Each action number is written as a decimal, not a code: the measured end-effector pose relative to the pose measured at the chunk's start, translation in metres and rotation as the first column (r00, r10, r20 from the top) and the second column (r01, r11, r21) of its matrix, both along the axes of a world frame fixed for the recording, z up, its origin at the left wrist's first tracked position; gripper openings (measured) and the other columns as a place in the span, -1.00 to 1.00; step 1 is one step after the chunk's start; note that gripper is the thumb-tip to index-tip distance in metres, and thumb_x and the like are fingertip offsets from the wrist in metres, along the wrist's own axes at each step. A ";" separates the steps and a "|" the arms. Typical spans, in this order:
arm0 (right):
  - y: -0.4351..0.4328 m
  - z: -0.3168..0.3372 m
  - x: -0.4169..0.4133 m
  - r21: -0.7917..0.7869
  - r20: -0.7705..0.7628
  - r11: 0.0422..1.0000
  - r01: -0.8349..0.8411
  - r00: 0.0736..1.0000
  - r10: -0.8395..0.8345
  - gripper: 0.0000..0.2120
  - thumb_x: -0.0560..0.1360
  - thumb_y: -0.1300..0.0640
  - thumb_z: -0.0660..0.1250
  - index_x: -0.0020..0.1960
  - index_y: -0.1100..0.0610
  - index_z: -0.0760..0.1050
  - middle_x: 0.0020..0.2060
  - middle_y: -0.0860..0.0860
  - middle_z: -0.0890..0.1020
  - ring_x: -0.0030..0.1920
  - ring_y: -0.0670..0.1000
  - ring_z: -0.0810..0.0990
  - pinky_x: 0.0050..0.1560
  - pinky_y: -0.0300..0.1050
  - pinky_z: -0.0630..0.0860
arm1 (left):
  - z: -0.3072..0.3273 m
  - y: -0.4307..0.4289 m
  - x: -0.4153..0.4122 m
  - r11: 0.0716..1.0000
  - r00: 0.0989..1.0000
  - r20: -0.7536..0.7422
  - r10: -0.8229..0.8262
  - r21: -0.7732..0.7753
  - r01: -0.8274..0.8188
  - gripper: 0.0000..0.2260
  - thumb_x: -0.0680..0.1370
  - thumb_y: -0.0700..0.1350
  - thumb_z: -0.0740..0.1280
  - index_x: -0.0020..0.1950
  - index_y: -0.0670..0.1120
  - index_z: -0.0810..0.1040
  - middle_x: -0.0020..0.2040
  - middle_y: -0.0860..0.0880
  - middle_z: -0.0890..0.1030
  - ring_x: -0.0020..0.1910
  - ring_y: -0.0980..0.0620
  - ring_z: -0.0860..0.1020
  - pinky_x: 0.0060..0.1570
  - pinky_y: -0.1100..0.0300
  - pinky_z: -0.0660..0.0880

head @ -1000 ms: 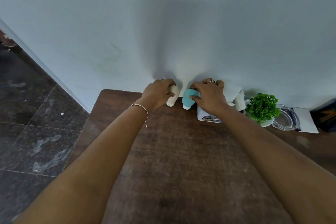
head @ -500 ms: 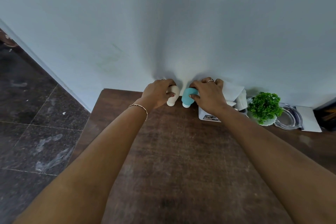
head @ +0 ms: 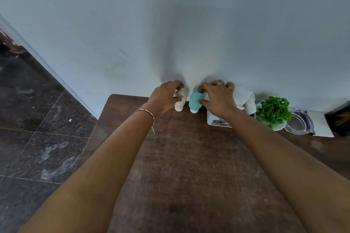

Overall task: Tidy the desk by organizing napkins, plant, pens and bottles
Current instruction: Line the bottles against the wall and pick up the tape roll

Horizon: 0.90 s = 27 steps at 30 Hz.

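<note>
Head view: against the pale wall (head: 170, 24), the left hand (head: 164, 96) clasps the small cream plastic bottle (head: 179, 103); just beside it, the right hand (head: 217, 98) grips the teal plastic bottle (head: 195, 101), both standing on the brown wooden desk (head: 189, 166).

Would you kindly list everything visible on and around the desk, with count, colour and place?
Desk: one, dark brown wood, against the wall.
White bottle: one, white, at the desk's back edge, under the left hand.
Teal bottle: one, teal with a white cap, right beside the white bottle.
Napkin box: one, white, right of the teal bottle, napkins sticking up.
Plant: one, green in a white pot, right of the box.
Glass dish: one, clear, right of the plant.
Black box: one, far right edge.
Left hand: gripping the white bottle.
Right hand: gripping the teal bottle.
</note>
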State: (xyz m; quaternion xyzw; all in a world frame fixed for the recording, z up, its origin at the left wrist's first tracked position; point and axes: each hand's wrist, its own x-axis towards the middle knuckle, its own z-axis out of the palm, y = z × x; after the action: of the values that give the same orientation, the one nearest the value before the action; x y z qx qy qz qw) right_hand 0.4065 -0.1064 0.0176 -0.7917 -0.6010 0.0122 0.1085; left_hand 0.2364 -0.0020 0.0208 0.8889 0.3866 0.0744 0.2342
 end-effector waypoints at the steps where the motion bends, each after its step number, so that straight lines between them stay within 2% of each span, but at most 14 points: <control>1: -0.003 0.004 0.000 0.009 -0.002 1.000 0.006 1.000 -0.006 -0.64 0.43 -0.04 0.41 0.20 -0.03 0.48 0.13 -0.02 0.60 0.29 0.06 0.40 0.20 0.07 0.13 | 0.004 -0.004 -0.001 1.000 1.000 -0.003 0.003 0.024 -0.003 -0.59 0.51 -0.12 0.37 0.34 0.00 0.39 0.27 -0.03 0.51 0.25 -0.08 0.46 0.16 0.01 0.42; 6: -0.031 0.029 -0.006 0.125 -0.070 0.992 0.027 0.997 -0.018 -0.61 0.41 -0.12 0.41 0.20 -0.05 0.50 0.09 -0.05 0.61 0.29 0.04 0.40 0.16 0.02 0.12 | 0.027 -0.031 -0.003 0.978 0.999 -0.025 0.032 0.206 -0.026 -0.46 0.49 -0.12 0.40 0.44 -0.01 0.29 0.38 -0.10 0.40 0.32 -0.15 0.39 0.20 -0.02 0.39; 11: -0.097 0.049 -0.010 0.267 -0.175 0.961 0.076 0.984 -0.029 -0.70 0.41 -0.08 0.40 0.12 -0.08 0.53 0.08 -0.12 0.60 0.27 0.01 0.41 0.17 0.00 0.15 | 0.048 -0.087 0.012 0.969 0.999 0.006 -0.044 0.242 0.041 -0.44 0.49 -0.12 0.41 0.44 -0.02 0.28 0.39 -0.11 0.38 0.33 -0.14 0.37 0.23 -0.05 0.40; 15: -0.169 0.041 -0.004 0.287 -0.252 0.946 0.150 0.965 -0.077 -0.70 0.39 -0.03 0.37 0.12 -0.06 0.53 0.10 -0.06 0.59 0.23 0.05 0.45 0.13 -0.02 0.21 | 0.049 -0.146 0.031 0.975 0.989 0.039 -0.140 0.181 0.130 -0.48 0.47 -0.12 0.40 0.40 -0.06 0.33 0.33 -0.14 0.42 0.30 -0.17 0.39 0.23 -0.11 0.42; 19: -0.252 0.020 0.012 0.213 -0.334 0.945 0.248 0.927 -0.168 -0.66 0.36 -0.08 0.29 0.11 -0.03 0.54 0.05 -0.03 0.60 0.15 0.07 0.52 0.16 0.05 0.41 | 0.029 -0.209 0.058 0.967 0.969 0.032 -0.245 0.079 0.241 -0.52 0.46 -0.03 0.42 0.34 -0.06 0.41 0.27 -0.15 0.46 0.29 -0.15 0.41 0.26 -0.03 0.40; 24: -0.362 -0.009 0.027 0.130 -0.437 0.889 0.438 0.831 -0.345 -0.75 0.41 0.09 0.42 0.09 0.01 0.56 0.11 0.01 0.53 0.16 0.07 0.48 0.20 -0.16 0.27 | -0.016 -0.288 0.086 0.920 0.922 0.004 -0.387 -0.066 0.386 -0.56 0.43 0.00 0.44 0.25 -0.10 0.49 0.23 -0.15 0.50 0.27 -0.12 0.44 0.29 0.07 0.37; 27: -0.428 -0.027 0.032 0.059 -0.436 0.813 0.579 0.748 -0.501 -0.75 0.42 0.13 0.43 0.09 0.07 0.59 0.15 0.07 0.54 0.19 0.13 0.48 0.23 -0.08 0.32 | -0.041 -0.339 0.099 0.873 0.878 -0.027 -0.478 -0.120 0.472 -0.59 0.45 0.02 0.41 0.25 -0.11 0.50 0.22 -0.14 0.51 0.25 -0.12 0.45 0.30 0.08 0.35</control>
State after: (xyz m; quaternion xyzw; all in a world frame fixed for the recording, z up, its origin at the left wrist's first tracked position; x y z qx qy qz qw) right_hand 0.4386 -0.5345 -0.0095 -0.8978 -0.3081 0.0845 0.3033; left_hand 0.3352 -0.3408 -0.0202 0.9440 0.1663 -0.0316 0.2831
